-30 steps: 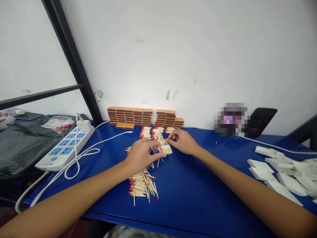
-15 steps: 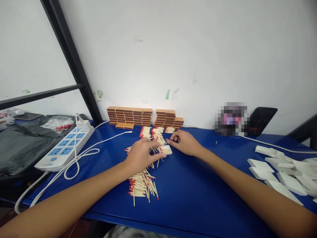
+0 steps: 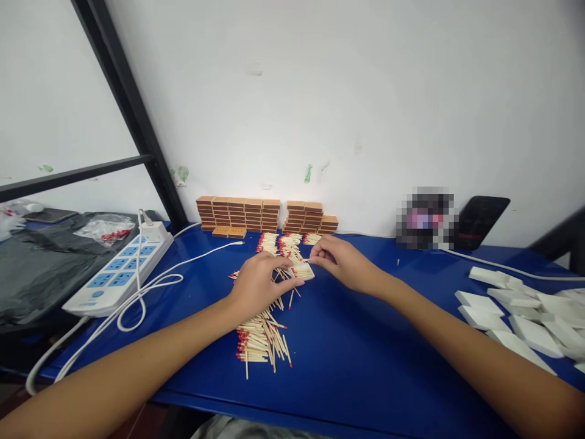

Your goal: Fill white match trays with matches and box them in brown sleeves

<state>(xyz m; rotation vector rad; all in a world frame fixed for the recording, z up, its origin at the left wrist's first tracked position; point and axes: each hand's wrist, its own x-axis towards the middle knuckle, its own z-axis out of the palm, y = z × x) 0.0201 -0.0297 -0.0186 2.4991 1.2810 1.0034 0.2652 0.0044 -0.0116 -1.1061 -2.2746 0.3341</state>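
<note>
Rising behind it all is a pale wall; below spreads a blue surface, a white power strip at its left, matchboxes stacked by the wall, loose matches heaped nearby; the left hand's fingers hold a small match-filled tray; the right hand's fingers, narrowly pinched, hold a single match at its far edge.

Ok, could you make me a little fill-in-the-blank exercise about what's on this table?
1. The left hand grips a small tray coloured ____.
2. The loose matches have heads coloured ____.
3. The stacked matchboxes stand between the loose matches and the ____.
4. The power strip lies on the person's ____ side.

Missing words: white; red; wall; left.
</note>
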